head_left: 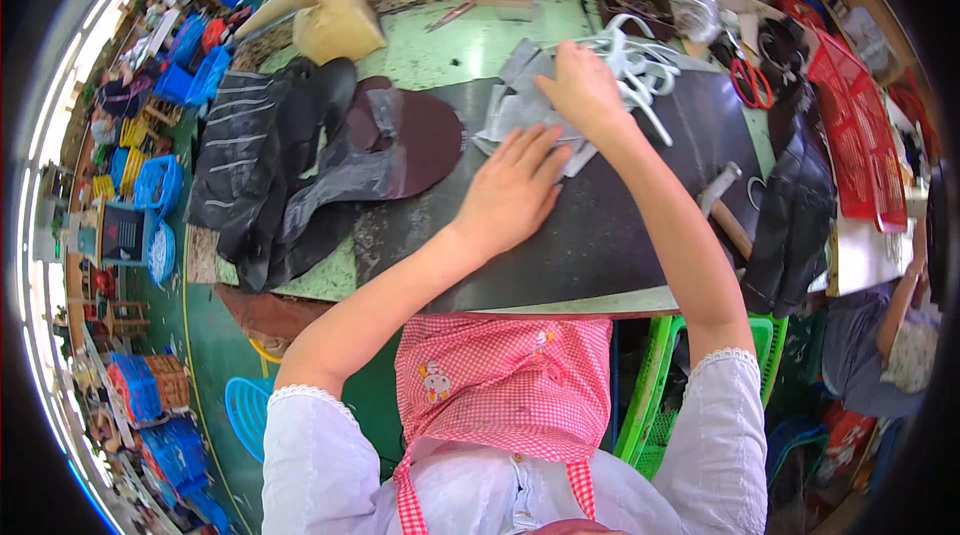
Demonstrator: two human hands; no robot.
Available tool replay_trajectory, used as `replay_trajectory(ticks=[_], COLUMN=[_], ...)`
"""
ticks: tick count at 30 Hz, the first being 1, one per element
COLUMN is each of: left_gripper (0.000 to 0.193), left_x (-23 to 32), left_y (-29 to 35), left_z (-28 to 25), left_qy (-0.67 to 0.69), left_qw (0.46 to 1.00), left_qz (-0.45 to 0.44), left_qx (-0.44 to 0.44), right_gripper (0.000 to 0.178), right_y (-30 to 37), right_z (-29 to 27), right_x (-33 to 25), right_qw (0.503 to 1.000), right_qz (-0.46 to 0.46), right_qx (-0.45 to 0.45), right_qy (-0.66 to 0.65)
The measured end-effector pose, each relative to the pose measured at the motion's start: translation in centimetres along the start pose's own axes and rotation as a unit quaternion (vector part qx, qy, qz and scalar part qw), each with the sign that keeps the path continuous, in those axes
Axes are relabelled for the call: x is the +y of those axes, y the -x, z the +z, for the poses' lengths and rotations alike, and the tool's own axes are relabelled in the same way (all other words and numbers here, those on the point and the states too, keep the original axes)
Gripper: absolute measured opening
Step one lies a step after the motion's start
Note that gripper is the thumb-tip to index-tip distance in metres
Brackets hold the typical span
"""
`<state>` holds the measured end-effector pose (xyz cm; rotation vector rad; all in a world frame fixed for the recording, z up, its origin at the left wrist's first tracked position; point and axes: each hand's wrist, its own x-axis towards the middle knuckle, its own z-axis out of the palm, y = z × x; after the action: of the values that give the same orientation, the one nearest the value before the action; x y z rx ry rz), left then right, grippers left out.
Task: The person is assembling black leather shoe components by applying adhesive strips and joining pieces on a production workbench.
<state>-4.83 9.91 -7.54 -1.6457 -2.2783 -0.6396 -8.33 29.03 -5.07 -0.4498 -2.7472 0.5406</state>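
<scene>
Several flat grey pieces [516,111], which look like leather or fabric cut-outs, lie in a loose pile on a dark mat [440,245]. My left hand [510,190] rests on the pile's near edge, its fingers stretched out and lying flat. Over the far right side of the pile, my right hand [585,90] has its fingers curled down onto the pieces and its thumb toward the left. Its fingertips are partly hidden. Right beside it, a tangle of pale bluish-white straps [645,70] spreads over the mat.
Dark shoe-shaped pieces [425,140] and black strips [235,155] cover the table's left side. A yellowish block [335,20] stands behind them. At right are a hammer [725,205], red-handled scissors [750,80], black material [790,205] and a red basket [850,125]. A green crate [650,395] sits below the table edge.
</scene>
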Motion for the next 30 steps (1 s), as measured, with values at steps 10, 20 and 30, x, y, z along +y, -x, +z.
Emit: replay_trajectory(ticks=[10,20,30], left_gripper=[0.051,0.031,0.025], left_x=[-0.3,-0.3,-1.0], left_y=[0.4,-0.6,-0.9], left_z=[2.4,1.5,2.4], left_qy=[0.015,0.058,-0.074], left_qw=[0.996,0.99,0.988], left_qz=[-0.004,0.01,0.011], left_qx=[0.082,0.126,0.137], right_gripper=[0.033,0.017,0.007], right_y=[-0.1,-0.9,6.9], right_z=[0.5,-0.4,-7.9], right_x=[-1.3,-0.9,-5.4], right_qw=[0.992,0.995,0.906], right_qz=[-0.117,-0.068,-0.143], right_qx=[0.006,0.069,-0.024], right_qy=[-0.048,-0.031,-0.398])
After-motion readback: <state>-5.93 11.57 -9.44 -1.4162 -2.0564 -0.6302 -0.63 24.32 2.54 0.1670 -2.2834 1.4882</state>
